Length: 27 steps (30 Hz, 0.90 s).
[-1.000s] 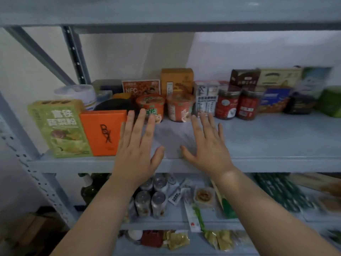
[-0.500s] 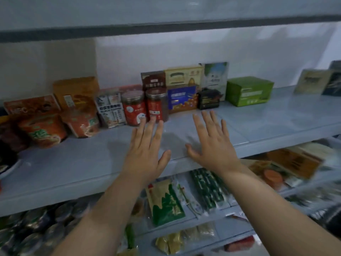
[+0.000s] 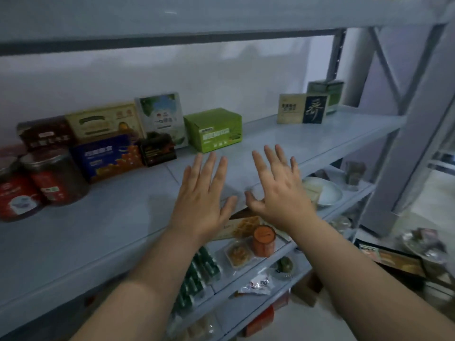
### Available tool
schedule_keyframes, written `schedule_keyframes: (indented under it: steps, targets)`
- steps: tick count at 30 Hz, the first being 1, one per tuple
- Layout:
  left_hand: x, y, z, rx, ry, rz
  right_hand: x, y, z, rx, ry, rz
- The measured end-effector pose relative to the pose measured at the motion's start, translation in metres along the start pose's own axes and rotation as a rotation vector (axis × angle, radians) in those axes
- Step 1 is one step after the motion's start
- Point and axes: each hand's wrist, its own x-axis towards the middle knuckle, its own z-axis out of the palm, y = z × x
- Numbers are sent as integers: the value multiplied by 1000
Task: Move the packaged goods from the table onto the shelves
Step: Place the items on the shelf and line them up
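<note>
As the left hand (image 3: 200,198) spreads flat, the right hand (image 3: 280,195) matches.

- Dim, bluish cast across the whole head view, colours muted, the grey shelf (image 3: 307,141) reading flat
- Brightest patch is far right, on the pale floor (image 3: 423,198) past the post (image 3: 418,119)
- Soft, diffuse shadows on the shelf board under the left hand (image 3: 200,195) and right hand (image 3: 278,190)
- Red jars (image 3: 29,190) at the left edge are smeared and soft
- Wide-angle bend: shelf lines tilt, the post leans
- Lower shelf (image 3: 354,193) is murky, its contents blurred
</note>
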Motion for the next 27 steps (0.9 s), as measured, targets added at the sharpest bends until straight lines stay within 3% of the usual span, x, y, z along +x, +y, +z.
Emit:
schedule_keyframes:
  steps: [7,14,21,27]
  targets:
    - [57,123,70,-124,-98,291,-93,118,-25,-134,36,293]
    - [77,264,164,-332,-255,644,-220,208,-60,-319,-39,646]
    - [71,388,219,-560,-378,908,-326,230,-97,-488,-115,947]
    - [41,494,230,-723,-470,1195,-407,205,-131,-607,-227,1275]
